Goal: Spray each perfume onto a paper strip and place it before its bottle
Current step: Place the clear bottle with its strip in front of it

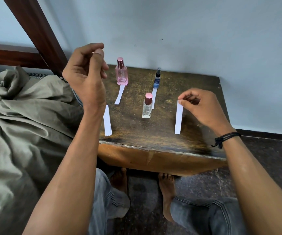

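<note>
Three perfume bottles stand on a dark wooden table (179, 146): a pink bottle (121, 73) at the back left, a slim blue spray bottle (157, 78) at the back middle, and a clear bottle with a pink cap (147, 106) nearer me. One white strip (120, 94) lies before the pink bottle. A second strip (154, 94) lies before the blue bottle, partly hidden behind the clear one. My right hand (199, 107) pinches the top of a hanging paper strip (178, 117). My left hand (86, 73) is raised left of the pink bottle, fingers curled, holding nothing visible.
A small stack of spare strips (107, 121) lies at the table's left edge beside my left forearm. A bed with an olive sheet (18, 116) borders the table on the left. The wall stands right behind the bottles. My knees and bare feet are under the table's front.
</note>
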Action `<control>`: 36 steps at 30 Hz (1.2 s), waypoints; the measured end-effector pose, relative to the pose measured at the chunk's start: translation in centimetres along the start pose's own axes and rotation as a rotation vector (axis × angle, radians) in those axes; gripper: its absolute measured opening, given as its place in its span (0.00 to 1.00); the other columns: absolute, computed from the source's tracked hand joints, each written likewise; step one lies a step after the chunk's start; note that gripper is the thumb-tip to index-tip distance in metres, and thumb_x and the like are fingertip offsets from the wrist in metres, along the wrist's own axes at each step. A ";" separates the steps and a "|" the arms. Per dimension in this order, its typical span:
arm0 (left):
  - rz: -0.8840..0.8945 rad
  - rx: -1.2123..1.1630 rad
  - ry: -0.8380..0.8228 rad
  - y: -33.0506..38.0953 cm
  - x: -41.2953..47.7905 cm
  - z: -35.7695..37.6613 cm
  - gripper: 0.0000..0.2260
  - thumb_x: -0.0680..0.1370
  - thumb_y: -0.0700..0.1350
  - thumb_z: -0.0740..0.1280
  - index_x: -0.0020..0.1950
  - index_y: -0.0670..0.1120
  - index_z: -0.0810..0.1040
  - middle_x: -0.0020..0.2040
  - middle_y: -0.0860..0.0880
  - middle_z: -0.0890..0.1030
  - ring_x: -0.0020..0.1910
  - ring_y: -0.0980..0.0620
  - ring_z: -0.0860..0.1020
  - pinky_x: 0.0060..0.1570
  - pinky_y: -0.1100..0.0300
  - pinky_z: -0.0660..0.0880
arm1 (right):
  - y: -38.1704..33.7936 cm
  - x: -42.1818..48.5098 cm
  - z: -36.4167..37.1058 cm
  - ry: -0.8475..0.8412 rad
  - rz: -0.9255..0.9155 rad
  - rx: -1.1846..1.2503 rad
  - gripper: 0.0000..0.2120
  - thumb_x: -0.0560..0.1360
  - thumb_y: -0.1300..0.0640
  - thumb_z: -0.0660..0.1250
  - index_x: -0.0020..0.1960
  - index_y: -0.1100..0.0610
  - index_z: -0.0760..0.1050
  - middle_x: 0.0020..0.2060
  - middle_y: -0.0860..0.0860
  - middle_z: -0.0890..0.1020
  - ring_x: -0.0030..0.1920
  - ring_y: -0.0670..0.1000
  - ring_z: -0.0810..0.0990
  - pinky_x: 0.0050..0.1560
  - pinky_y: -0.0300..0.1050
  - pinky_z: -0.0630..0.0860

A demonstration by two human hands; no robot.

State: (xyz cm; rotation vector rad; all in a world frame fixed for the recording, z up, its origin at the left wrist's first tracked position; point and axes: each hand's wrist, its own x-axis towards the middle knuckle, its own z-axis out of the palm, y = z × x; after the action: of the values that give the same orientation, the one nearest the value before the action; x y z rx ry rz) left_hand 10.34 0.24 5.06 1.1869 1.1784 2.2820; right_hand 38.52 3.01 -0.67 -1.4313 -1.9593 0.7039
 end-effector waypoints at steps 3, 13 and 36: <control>0.125 0.046 -0.026 0.8 -1.4 1.3 0.06 0.77 0.32 0.65 0.50 0.35 0.81 0.33 0.46 0.78 0.25 0.49 0.71 0.28 0.57 0.66 | 0.2 -0.1 -0.3 0.045 -0.005 0.005 0.03 0.78 0.57 0.73 0.50 0.51 0.83 0.44 0.42 0.83 0.45 0.39 0.81 0.45 0.24 0.72; 0.479 0.239 -0.697 0.6 -10.4 4.6 0.06 0.74 0.33 0.68 0.44 0.37 0.85 0.32 0.49 0.80 0.31 0.61 0.67 0.37 0.71 0.64 | 1.7 0.5 -0.8 0.060 -0.019 -0.090 0.04 0.76 0.56 0.74 0.47 0.48 0.82 0.45 0.45 0.83 0.45 0.44 0.81 0.47 0.33 0.73; 0.148 0.835 -1.367 -2.5 -11.1 5.4 0.15 0.76 0.49 0.60 0.49 0.48 0.86 0.49 0.52 0.87 0.46 0.49 0.84 0.45 0.51 0.80 | 4.3 0.1 -2.8 0.078 0.172 -0.010 0.05 0.76 0.62 0.73 0.50 0.54 0.84 0.45 0.48 0.85 0.46 0.40 0.82 0.44 0.26 0.72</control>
State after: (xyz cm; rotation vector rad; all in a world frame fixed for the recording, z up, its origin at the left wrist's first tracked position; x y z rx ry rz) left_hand 21.10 -1.89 -1.09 2.4691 1.3225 0.4464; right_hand 43.31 4.46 -1.84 -1.6228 -1.7985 0.7037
